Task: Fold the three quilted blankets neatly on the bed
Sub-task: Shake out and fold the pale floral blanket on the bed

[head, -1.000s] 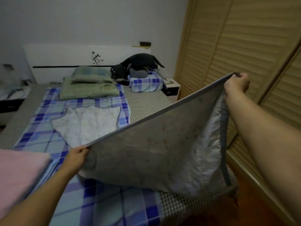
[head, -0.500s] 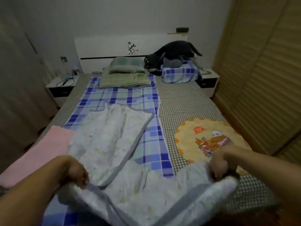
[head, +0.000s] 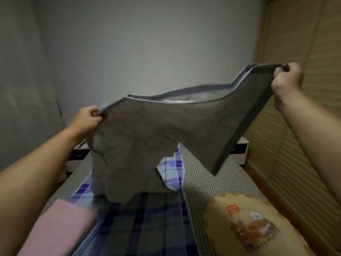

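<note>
**Quilt Held Aloft Over the Foot of the Bed**

Above the near end of the bed (head: 208, 183), a thin grey-backed quilted blanket with a dark bound edge (head: 156, 137) hangs spread between two raised hands. The left hand (head: 86, 118) pinches one top corner with curled fingers; the right hand (head: 285, 78) grips the other top corner in a closed fist, higher and farther toward the slatted wooden wardrobe doors (head: 302, 126). The held edge therefore runs crosswise to the bed, sloping up to the right and sagging in the middle, where a pale printed face shows behind a second layer. The lower hem dangles free, just above the blue-and-white checked sheet (head: 171, 174). A folded pink cloth (head: 60, 228) lies at the bed's near left edge, a round yellow cartoon-print mat (head: 254, 224) at its near right. The next move likely turns on levelling both corners, since the left hand sits lower and nearer the mattress.
</note>
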